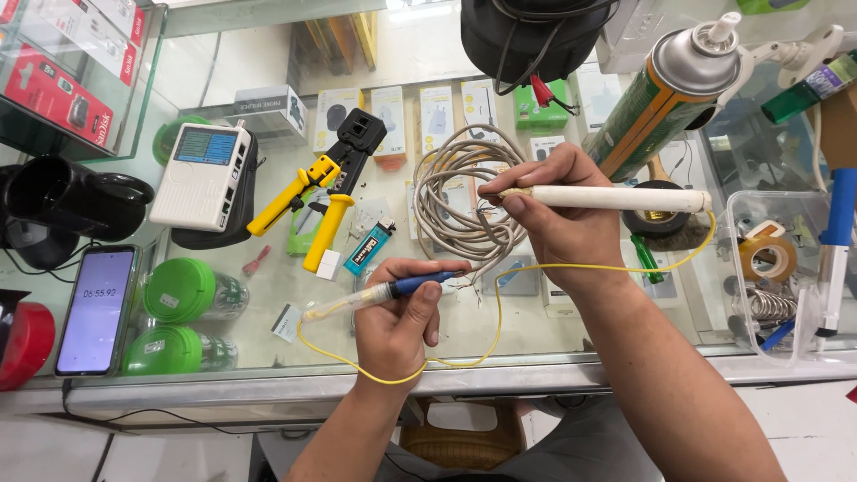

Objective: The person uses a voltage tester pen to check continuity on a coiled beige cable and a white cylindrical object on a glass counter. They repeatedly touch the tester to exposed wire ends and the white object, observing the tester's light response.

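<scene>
White probe [616,198] held level in right hand [558,219], grip closed around its tip end, above counter [536,335] centre. Left hand [397,326] grip closed on blue-handled probe [384,293] near front edge. Yellow wire [500,312] joins both. Grey cable coil [460,201] lies behind; yellow crimping tool [326,192] further left.

Glass counter surface [268,295] with a metal front edge, display goods showing under the glass. Just behind the fingers [446,268]: grey cable coil [455,192]; off to their left: blue lighter [368,246], yellow-handled crimping tool [323,183], white cable tester [203,176], two green-lidded jars [178,290], phone [95,309]. Far right of the fingers: clear plastic tub [786,268] with tape rolls; spray can [665,89] behind them.
</scene>
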